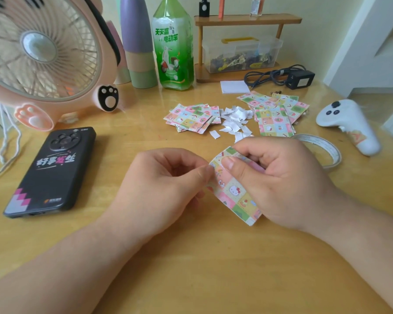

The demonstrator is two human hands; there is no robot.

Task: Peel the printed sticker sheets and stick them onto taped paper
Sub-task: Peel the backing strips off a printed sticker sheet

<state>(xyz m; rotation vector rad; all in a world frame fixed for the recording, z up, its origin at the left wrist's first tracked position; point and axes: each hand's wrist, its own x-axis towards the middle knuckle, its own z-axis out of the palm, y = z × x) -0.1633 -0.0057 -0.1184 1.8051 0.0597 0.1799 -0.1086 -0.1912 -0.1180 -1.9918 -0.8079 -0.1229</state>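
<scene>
head: clear box of dark bits

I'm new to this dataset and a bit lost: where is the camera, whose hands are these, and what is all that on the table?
There is no machine here. One camera worn on a person's head looks down at their own bare hands. The right hand holds a printed sticker sheet, thumb on top; the left hand pinches its left edge, seemingly to peel it. On the wooden table lie one pile of sheets left and another pile right of white paper scraps, plus a tape roll, phone, pink fan, green bottle and white controller.
</scene>
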